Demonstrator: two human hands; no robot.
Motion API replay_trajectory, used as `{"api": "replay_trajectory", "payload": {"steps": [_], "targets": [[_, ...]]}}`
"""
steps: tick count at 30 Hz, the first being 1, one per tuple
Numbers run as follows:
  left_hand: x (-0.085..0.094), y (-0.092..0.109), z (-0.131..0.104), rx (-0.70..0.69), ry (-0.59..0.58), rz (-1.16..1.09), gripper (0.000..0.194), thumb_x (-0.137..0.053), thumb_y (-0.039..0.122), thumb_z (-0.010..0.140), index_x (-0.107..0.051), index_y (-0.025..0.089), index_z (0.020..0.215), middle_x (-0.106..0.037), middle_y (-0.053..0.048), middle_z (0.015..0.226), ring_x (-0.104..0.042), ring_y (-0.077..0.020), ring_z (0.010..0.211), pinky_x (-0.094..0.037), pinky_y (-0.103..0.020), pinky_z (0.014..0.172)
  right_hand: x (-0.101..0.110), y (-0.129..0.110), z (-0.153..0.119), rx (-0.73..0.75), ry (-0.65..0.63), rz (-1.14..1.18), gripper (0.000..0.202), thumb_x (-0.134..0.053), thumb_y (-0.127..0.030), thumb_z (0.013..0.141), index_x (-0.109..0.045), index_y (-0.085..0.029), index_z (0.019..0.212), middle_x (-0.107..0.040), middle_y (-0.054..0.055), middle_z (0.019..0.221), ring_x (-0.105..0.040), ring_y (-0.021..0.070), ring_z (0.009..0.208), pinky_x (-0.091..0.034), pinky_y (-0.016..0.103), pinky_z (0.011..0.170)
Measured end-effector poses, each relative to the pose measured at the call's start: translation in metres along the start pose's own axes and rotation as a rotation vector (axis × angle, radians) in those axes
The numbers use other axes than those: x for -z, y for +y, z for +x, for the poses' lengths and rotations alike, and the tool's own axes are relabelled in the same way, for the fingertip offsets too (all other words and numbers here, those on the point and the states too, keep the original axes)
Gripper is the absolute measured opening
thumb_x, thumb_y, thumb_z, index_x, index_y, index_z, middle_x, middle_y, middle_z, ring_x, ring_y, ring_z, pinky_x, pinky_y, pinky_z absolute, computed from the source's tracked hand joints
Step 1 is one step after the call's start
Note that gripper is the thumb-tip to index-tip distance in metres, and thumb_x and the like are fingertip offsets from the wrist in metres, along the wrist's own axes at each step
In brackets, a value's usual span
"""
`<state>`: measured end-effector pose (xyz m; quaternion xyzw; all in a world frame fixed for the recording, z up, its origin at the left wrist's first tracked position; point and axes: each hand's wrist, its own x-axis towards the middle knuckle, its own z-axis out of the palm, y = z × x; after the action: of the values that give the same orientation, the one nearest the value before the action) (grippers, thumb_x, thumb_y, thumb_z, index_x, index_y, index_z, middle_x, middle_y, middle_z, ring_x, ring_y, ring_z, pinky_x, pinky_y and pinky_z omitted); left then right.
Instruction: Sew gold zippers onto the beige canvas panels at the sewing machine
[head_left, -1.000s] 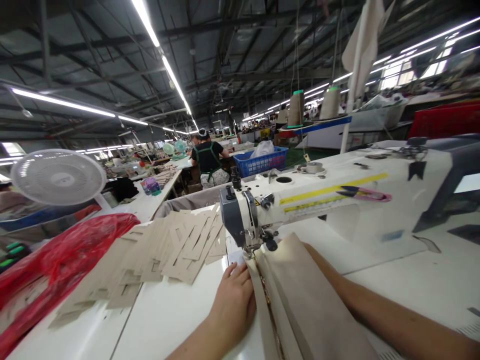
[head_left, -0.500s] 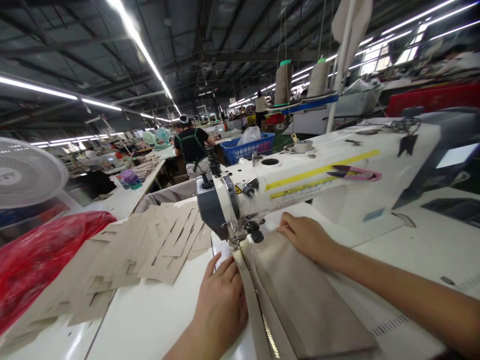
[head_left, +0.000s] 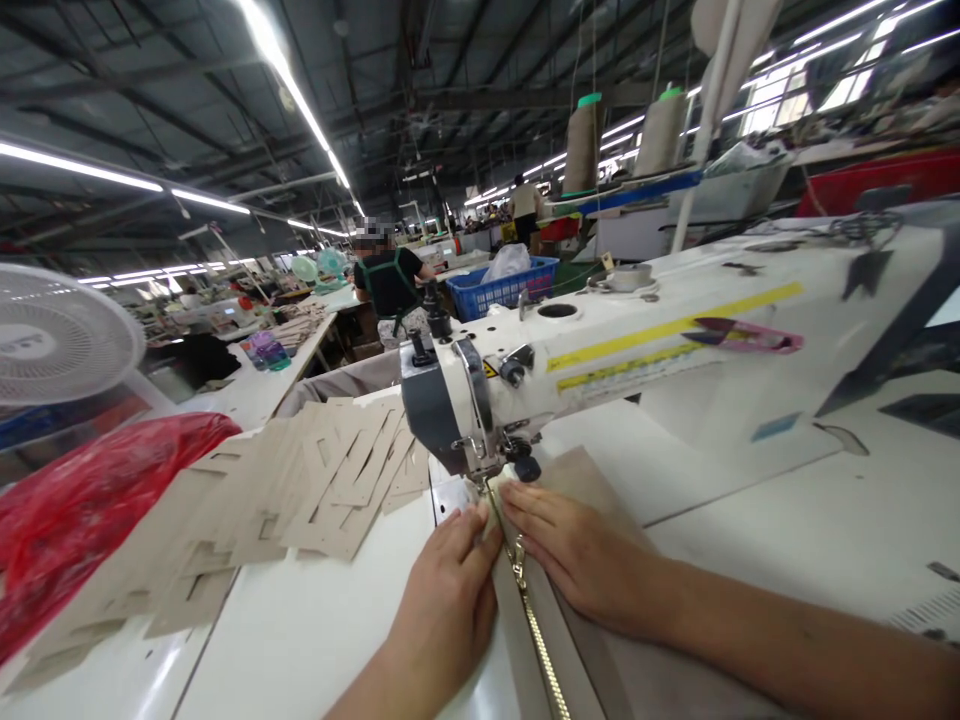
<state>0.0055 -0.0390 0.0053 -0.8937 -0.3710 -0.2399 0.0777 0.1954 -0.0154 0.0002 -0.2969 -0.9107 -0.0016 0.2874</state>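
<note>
In front of the sewing machine [head_left: 442, 405], zipper [head_left: 538, 630] lay between the hands, long axis fore-aft. Right hand [head_left: 592, 562] sat nearer the slider [head_left: 518, 562], fingers together, flat on fabric [head_left: 581, 478]; left hand [head_left: 450, 580] touched its left edge, couldn't tell if pinching.

Needle area hemmed in; room to either side.
Bare white tabletop [head_left: 300, 630] left of left hand [head_left: 450, 580], as far as overlapped beige cut panels [head_left: 322, 480]. Passage under sewing machine arm [head_left: 637, 340], right of machine head [head_left: 431, 405]. Metal zipper [head_left: 536, 635] fills slot between left hand and right hand [head_left: 585, 550]; right forearm [head_left: 780, 620] bars near right.
</note>
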Motion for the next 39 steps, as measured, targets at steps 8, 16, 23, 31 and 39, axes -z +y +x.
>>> {"api": "replay_trajectory", "payload": {"steps": [8, 16, 23, 31, 39], "targets": [[0.004, -0.001, 0.003, -0.005, -0.035, -0.012, 0.045, -0.040, 0.006, 0.071, -0.058, 0.009, 0.112, -0.058, -0.018, 0.117, -0.056, -0.0294, 0.107, -0.050, -0.048, 0.091, 0.002, 0.003, 0.002, 0.007, -0.027, 0.013, 0.042, -0.032, -0.009, 0.086, -0.054, 0.004, 0.120, -0.054, 0.022, 0.124, -0.051, 0.0289, 0.117, -0.042, 0.041, 0.100], [0.001, -0.002, 0.009, 0.063, -0.034, -0.070, 0.042, -0.042, 0.007, 0.071, -0.059, 0.009, 0.109, -0.062, -0.017, 0.109, -0.059, -0.0277, 0.100, -0.053, -0.044, 0.087, 0.006, 0.010, 0.011, -0.042, -0.034, 0.135, 0.034, -0.038, -0.015, 0.088, -0.057, -0.007, 0.115, -0.059, 0.018, 0.120, -0.054, 0.0247, 0.113, -0.044, 0.039, 0.098], [0.005, 0.002, 0.001, -0.011, 0.061, -0.081, 0.031, -0.044, 0.008, 0.078, -0.061, 0.017, 0.102, -0.067, -0.010, 0.103, -0.064, -0.0233, 0.095, -0.053, -0.041, 0.086, 0.000, -0.003, -0.001, -0.097, 0.049, 0.139, 0.027, -0.051, -0.017, 0.081, -0.061, -0.014, 0.106, -0.060, 0.015, 0.119, -0.054, 0.0267, 0.112, -0.045, 0.044, 0.096], [0.004, 0.006, -0.001, -0.011, 0.089, -0.039, 0.028, -0.042, 0.006, 0.078, -0.061, 0.015, 0.095, -0.068, -0.010, 0.099, -0.065, -0.0227, 0.093, -0.052, -0.042, 0.089, -0.015, -0.003, -0.006, -0.081, 0.036, 0.003, 0.041, -0.041, -0.015, 0.084, -0.052, -0.002, 0.122, -0.054, 0.021, 0.126, -0.051, 0.0285, 0.117, -0.045, 0.046, 0.097], [-0.001, -0.002, 0.009, 0.037, 0.027, -0.072, 0.030, -0.044, 0.003, 0.076, -0.062, 0.014, 0.096, -0.066, -0.010, 0.096, -0.063, -0.0232, 0.091, -0.050, -0.043, 0.090, -0.008, 0.005, 0.011, -0.128, 0.014, 0.115, 0.030, -0.043, -0.013, 0.082, -0.058, -0.009, 0.107, -0.061, 0.018, 0.113, -0.057, 0.0271, 0.107, -0.046, 0.043, 0.094]]}}
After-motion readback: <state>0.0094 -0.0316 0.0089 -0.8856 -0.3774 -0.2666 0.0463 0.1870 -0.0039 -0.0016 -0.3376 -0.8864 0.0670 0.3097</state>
